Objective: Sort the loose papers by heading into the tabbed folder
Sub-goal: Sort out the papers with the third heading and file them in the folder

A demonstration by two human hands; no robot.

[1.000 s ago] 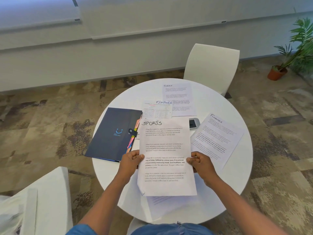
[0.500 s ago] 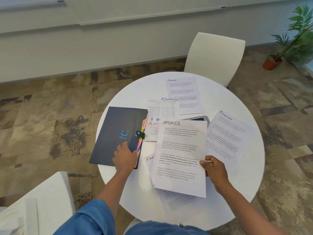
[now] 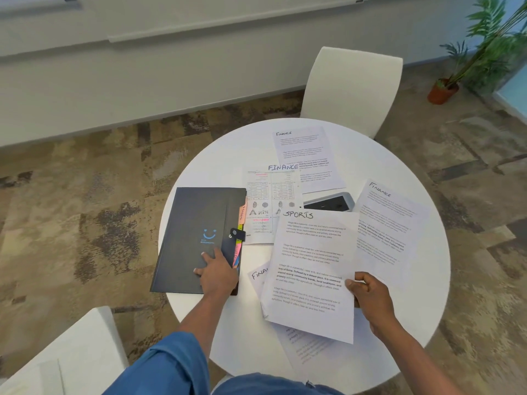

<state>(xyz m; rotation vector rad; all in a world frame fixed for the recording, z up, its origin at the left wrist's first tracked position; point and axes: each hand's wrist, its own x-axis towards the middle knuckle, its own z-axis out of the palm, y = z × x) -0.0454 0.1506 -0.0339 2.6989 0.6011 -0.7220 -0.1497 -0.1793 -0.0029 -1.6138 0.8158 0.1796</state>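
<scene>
Your right hand (image 3: 369,297) pinches the SPORTS sheet (image 3: 312,269) at its right edge, thumb curled onto the face, holding it just right of the dark tabbed folder (image 3: 196,238), while your left hand (image 3: 218,273) rests with fingers spread and fairly straight on the closed folder's cover near its right edge, gripping nothing. The folder lies at the left side of the round white table (image 3: 422,283), coloured tabs (image 3: 239,252) protruding from its right edge. Right of the folder, FINANCE sheets (image 3: 305,158) lie loose, one partly under the held sheet, beside a dark device (image 3: 330,201).
</scene>
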